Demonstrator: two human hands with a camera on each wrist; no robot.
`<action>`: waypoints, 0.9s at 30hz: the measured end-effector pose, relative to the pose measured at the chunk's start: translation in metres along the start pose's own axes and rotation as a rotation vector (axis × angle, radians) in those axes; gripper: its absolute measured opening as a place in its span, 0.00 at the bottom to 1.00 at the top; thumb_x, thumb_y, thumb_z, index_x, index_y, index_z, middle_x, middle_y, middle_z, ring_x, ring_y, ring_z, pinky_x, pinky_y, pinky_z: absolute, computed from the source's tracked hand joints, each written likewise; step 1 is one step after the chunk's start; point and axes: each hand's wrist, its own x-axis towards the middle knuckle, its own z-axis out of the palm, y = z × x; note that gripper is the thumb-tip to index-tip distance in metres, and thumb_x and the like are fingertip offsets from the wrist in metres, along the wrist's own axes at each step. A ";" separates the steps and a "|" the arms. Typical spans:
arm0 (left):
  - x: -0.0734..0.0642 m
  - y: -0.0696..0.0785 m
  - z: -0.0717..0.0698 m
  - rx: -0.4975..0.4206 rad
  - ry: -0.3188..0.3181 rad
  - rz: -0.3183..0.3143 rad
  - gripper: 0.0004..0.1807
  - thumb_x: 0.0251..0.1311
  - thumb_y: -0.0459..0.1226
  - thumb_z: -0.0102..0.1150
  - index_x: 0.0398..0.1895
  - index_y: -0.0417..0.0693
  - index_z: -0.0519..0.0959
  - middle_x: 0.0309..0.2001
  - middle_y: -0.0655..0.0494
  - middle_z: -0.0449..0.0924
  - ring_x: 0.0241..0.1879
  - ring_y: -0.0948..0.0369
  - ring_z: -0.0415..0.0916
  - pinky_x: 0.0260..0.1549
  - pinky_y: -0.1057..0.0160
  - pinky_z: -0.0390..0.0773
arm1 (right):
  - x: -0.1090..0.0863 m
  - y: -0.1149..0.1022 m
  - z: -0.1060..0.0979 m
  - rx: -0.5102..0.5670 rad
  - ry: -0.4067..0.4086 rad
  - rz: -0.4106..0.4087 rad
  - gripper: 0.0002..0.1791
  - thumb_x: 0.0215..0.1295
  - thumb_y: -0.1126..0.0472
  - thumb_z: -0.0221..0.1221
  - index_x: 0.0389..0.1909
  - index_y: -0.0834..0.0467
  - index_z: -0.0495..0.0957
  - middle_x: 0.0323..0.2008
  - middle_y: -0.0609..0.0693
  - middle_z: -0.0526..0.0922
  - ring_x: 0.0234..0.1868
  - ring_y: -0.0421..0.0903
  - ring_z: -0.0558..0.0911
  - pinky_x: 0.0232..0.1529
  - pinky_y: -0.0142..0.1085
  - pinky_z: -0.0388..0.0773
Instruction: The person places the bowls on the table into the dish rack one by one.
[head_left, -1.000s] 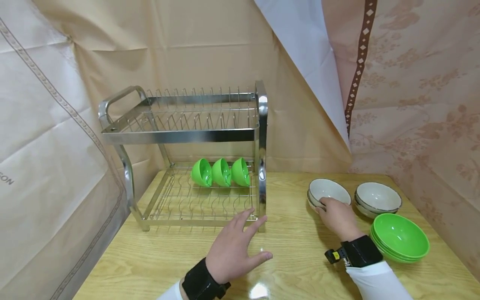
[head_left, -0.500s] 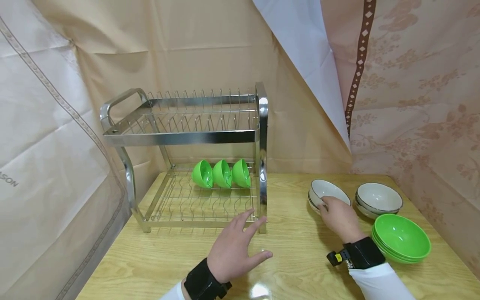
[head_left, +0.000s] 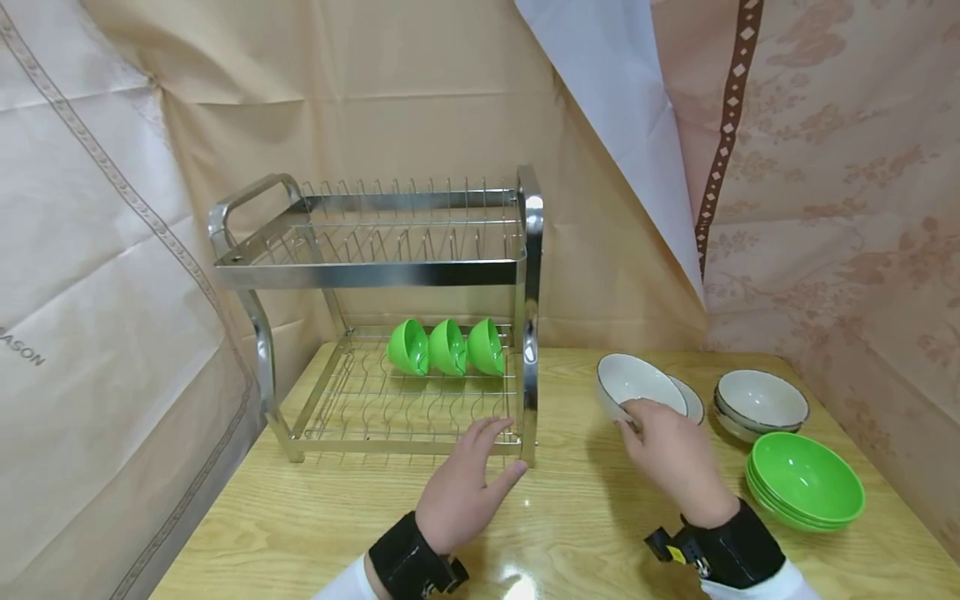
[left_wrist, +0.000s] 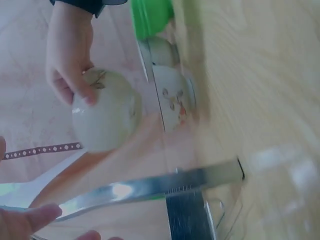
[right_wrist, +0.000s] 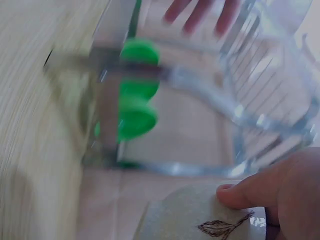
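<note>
My right hand [head_left: 671, 454] pinches the near rim of a white bowl [head_left: 637, 385], thumb outside. In the left wrist view this white bowl [left_wrist: 107, 115] is tilted and lifted clear of the table; a leaf pattern shows on its outside. Behind it, another white bowl [head_left: 694, 402] stays on the table, partly hidden. My left hand [head_left: 461, 492] hovers before the dish rack's front right corner, fingers spread, holding nothing. The steel two-tier dish rack [head_left: 375, 275] carries three green bowls [head_left: 447, 347] on edge in its lower tier, at the back right.
Right of my right hand stand stacked white bowls [head_left: 763, 400], with stacked green bowls [head_left: 806, 479] in front of them. The wooden table [head_left: 300, 517] ends at cloth-covered walls. The rack's right upright [head_left: 531, 333] rises between the rack and the held bowl.
My right hand has lifted the top white bowl off its stack and moved it a little left, exposing the bowl beneath. My left hand has stayed nearly in place, its thumb closer in.
</note>
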 end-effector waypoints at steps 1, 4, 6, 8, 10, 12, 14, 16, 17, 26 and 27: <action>0.000 0.000 0.000 -0.064 -0.015 -0.016 0.36 0.67 0.65 0.37 0.72 0.59 0.59 0.69 0.51 0.60 0.60 0.54 0.65 0.50 0.47 0.77 | -0.002 -0.007 -0.001 0.003 -0.001 -0.017 0.03 0.58 0.63 0.64 0.33 0.59 0.82 0.29 0.53 0.84 0.27 0.46 0.79 0.21 0.43 0.77; 0.000 0.001 0.000 -0.321 -0.072 -0.064 0.32 0.70 0.60 0.41 0.72 0.58 0.58 0.69 0.50 0.61 0.59 0.56 0.66 0.54 0.47 0.75 | -0.010 -0.029 -0.003 0.012 -0.001 -0.076 0.03 0.56 0.63 0.65 0.30 0.55 0.81 0.28 0.48 0.84 0.28 0.42 0.79 0.22 0.40 0.76; 0.001 0.001 -0.001 -0.533 -0.118 -0.102 0.31 0.72 0.56 0.42 0.72 0.55 0.58 0.68 0.46 0.61 0.58 0.55 0.67 0.53 0.49 0.76 | -0.016 -0.042 -0.003 0.015 0.012 -0.131 0.04 0.54 0.63 0.67 0.29 0.53 0.81 0.28 0.46 0.84 0.29 0.40 0.79 0.23 0.38 0.77; 0.003 0.001 -0.001 -0.732 -0.162 -0.137 0.31 0.74 0.53 0.41 0.72 0.49 0.55 0.68 0.39 0.59 0.58 0.52 0.68 0.52 0.50 0.77 | -0.022 -0.055 -0.002 0.018 0.030 -0.194 0.05 0.52 0.62 0.68 0.28 0.52 0.81 0.27 0.43 0.83 0.29 0.38 0.78 0.25 0.37 0.78; 0.004 0.002 -0.002 -0.920 -0.207 -0.184 0.32 0.75 0.52 0.39 0.73 0.44 0.52 0.68 0.33 0.57 0.57 0.47 0.69 0.50 0.50 0.79 | -0.027 -0.066 0.000 0.034 0.042 -0.255 0.06 0.51 0.62 0.69 0.28 0.52 0.81 0.27 0.41 0.83 0.29 0.37 0.77 0.25 0.36 0.79; 0.004 0.002 -0.003 -1.064 -0.253 -0.233 0.35 0.75 0.53 0.37 0.74 0.41 0.49 0.67 0.30 0.56 0.55 0.44 0.70 0.49 0.49 0.79 | -0.032 -0.076 0.001 0.059 0.039 -0.312 0.06 0.50 0.61 0.69 0.27 0.51 0.81 0.25 0.39 0.82 0.27 0.35 0.76 0.25 0.35 0.78; 0.005 0.001 -0.002 -1.179 -0.296 -0.269 0.36 0.75 0.53 0.37 0.74 0.39 0.46 0.65 0.28 0.58 0.54 0.42 0.71 0.50 0.48 0.78 | -0.037 -0.084 0.003 0.081 0.029 -0.359 0.06 0.50 0.61 0.69 0.26 0.50 0.80 0.24 0.37 0.79 0.26 0.34 0.73 0.24 0.33 0.76; 0.005 0.000 0.000 -1.255 -0.333 -0.293 0.37 0.74 0.53 0.38 0.74 0.39 0.46 0.63 0.28 0.63 0.52 0.42 0.72 0.50 0.49 0.78 | -0.041 -0.089 0.004 0.099 0.018 -0.397 0.07 0.49 0.61 0.68 0.26 0.50 0.79 0.23 0.36 0.77 0.25 0.34 0.72 0.24 0.33 0.75; 0.005 -0.002 0.001 -1.283 -0.347 -0.300 0.37 0.74 0.53 0.38 0.74 0.39 0.46 0.62 0.28 0.65 0.52 0.43 0.72 0.50 0.49 0.78 | -0.042 -0.091 0.005 0.105 0.013 -0.409 0.07 0.49 0.61 0.68 0.26 0.49 0.79 0.22 0.35 0.77 0.25 0.34 0.72 0.24 0.32 0.74; 0.005 -0.009 0.005 -1.416 -0.377 -0.327 0.38 0.72 0.49 0.45 0.74 0.39 0.44 0.58 0.31 0.67 0.53 0.41 0.71 0.54 0.49 0.75 | -0.046 -0.094 0.006 0.118 -0.017 -0.423 0.06 0.50 0.60 0.69 0.27 0.48 0.81 0.25 0.35 0.80 0.28 0.34 0.74 0.27 0.34 0.77; 0.005 -0.009 0.005 -1.421 -0.376 -0.331 0.39 0.71 0.49 0.47 0.74 0.39 0.44 0.58 0.31 0.67 0.53 0.41 0.71 0.54 0.48 0.75 | -0.046 -0.094 0.006 0.119 -0.017 -0.426 0.06 0.49 0.61 0.69 0.27 0.49 0.81 0.25 0.35 0.80 0.28 0.35 0.74 0.27 0.34 0.77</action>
